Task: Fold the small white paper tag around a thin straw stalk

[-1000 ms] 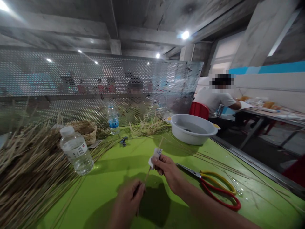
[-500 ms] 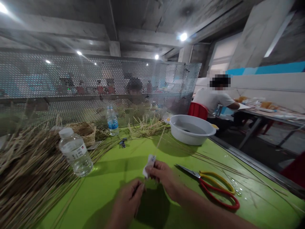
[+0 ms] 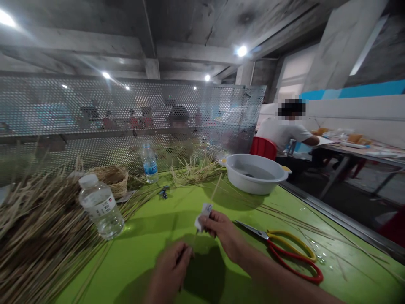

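Lime-green desk (image 3: 148,223): a round pale-grey plastic basin (image 3: 249,186) beyond the right grip (image 3: 223,234), red-and-yellow-handled steel scissors (image 3: 268,238) beside that grip. The right grip clamps a folded white scrap (image 3: 206,208) around a thin tan straw (image 3: 216,188); the left grip (image 3: 172,265) pinches the straw's nearer part.

On the tabletop (image 3: 152,219) before me, scissors (image 3: 265,235) lie right of my right grip (image 3: 221,230), a basin (image 3: 249,183) beyond them; a bottle (image 3: 101,209) stands left beside piled straw (image 3: 41,236), a second bottle (image 3: 149,165) farther back between basket (image 3: 122,188) and straw tangle (image 3: 196,172), before a partition (image 3: 126,145)
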{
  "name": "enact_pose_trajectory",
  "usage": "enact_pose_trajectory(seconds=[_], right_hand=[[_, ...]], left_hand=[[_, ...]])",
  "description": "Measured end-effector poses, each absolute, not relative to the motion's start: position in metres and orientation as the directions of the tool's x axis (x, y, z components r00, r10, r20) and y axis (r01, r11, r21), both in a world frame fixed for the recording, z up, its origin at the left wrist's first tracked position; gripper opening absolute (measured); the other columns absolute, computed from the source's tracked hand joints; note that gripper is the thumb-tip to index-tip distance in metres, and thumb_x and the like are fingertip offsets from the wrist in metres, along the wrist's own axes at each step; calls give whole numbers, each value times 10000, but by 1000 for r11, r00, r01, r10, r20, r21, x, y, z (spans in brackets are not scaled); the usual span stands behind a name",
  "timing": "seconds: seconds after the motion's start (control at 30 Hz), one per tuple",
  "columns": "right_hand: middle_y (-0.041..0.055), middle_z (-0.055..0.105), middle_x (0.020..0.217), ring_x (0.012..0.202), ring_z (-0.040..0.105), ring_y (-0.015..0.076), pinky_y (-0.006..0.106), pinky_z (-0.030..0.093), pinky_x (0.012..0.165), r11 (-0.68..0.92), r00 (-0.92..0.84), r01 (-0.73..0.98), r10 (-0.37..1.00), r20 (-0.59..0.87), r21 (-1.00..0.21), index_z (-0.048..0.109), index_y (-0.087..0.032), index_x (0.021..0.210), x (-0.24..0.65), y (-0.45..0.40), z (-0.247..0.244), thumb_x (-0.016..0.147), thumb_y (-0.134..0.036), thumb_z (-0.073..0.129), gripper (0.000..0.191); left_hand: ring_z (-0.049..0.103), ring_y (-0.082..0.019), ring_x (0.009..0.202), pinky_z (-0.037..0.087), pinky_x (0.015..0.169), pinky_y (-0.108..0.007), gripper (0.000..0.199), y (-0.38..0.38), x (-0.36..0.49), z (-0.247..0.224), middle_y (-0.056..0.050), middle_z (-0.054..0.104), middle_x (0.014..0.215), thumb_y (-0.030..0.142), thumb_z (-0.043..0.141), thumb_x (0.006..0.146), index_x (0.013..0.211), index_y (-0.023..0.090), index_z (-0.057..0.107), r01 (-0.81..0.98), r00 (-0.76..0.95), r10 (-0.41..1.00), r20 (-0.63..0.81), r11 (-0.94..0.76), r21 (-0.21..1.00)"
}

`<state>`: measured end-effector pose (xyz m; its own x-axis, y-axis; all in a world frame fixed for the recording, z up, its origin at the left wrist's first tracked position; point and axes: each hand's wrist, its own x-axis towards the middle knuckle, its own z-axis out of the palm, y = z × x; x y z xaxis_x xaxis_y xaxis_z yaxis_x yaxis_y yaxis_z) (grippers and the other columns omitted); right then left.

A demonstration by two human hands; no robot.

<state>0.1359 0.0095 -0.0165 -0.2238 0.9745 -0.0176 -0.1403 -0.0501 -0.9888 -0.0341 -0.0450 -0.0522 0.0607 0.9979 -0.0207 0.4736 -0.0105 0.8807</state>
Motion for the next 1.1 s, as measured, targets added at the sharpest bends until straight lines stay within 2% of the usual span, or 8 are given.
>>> enact_pose_trajectory(seconds=[0.07, 0.17, 0.23, 0.4, 0.6, 0.77, 0.93, 1.1], right_hand=[[1, 575, 651, 557, 346, 102, 263, 228, 537, -21, -166, -159, 986, 6, -987, 663, -158, 721, 137, 10, -16, 692, -458, 747, 312], [10, 586, 659, 558, 369, 106, 265, 231, 534, -68, -302, -144, 953, -21, -987, 670, -153, 737, 135, 8, -18, 703, -475, 743, 332], [9, 580, 652, 556, 372, 107, 267, 228, 533, -85, -333, -144, 942, -33, -986, 671, -151, 734, 136, 9, -19, 690, -481, 752, 343], [-9, 547, 643, 558, 340, 103, 267, 221, 536, 5, -121, -199, 992, 30, -980, 666, -161, 717, 141, 16, -18, 679, -470, 761, 326], [1, 578, 637, 538, 360, 98, 268, 212, 529, -112, -347, -133, 936, -60, -985, 676, -149, 724, 133, 5, -22, 694, -458, 754, 320], [-1, 582, 648, 554, 356, 100, 264, 230, 537, -29, -173, -165, 985, -1, -986, 665, -154, 718, 140, 13, -17, 682, -435, 757, 298], [3, 593, 658, 559, 385, 103, 262, 238, 538, -66, -344, -153, 939, -10, -986, 672, -154, 740, 139, 9, -17, 711, -463, 750, 320], [4, 601, 668, 561, 376, 103, 269, 229, 540, -29, -252, -149, 968, 9, -988, 673, -151, 754, 140, 10, -16, 715, -438, 739, 296]], left_hand=[[448, -154, 533, 329, 499, -235, 385, -44, -35, -55, 39, 435, 512, 556, 429, 851, 675, 222, 510, 486, 68, 998, -17, -18, 874], [429, -140, 515, 321, 489, -231, 379, -45, -33, -53, 44, 432, 526, 544, 435, 851, 659, 220, 482, 490, 77, 997, -16, -24, 871], [407, -126, 487, 320, 478, -228, 371, -47, -32, -50, 51, 439, 543, 537, 432, 857, 680, 216, 491, 472, 80, 997, -23, -17, 882], [353, -104, 407, 304, 441, -227, 380, -50, -29, -44, 77, 414, 530, 548, 395, 868, 746, 212, 525, 422, 111, 990, -88, 33, 906], [417, -122, 508, 302, 489, -231, 339, -48, -30, -43, 52, 431, 564, 484, 433, 861, 654, 216, 460, 462, 84, 996, 12, -50, 885], [365, -119, 415, 298, 463, -235, 319, -51, -31, -41, 77, 388, 476, 473, 406, 885, 746, 216, 535, 455, 103, 994, -48, -4, 891], [378, -113, 433, 282, 446, -224, 332, -51, -30, -41, 67, 398, 501, 475, 430, 864, 651, 222, 455, 464, 77, 997, -27, -12, 886], [375, -105, 419, 312, 447, -225, 329, -52, -30, -40, 74, 412, 534, 491, 416, 873, 736, 210, 522, 429, 91, 995, -42, -1, 903]])
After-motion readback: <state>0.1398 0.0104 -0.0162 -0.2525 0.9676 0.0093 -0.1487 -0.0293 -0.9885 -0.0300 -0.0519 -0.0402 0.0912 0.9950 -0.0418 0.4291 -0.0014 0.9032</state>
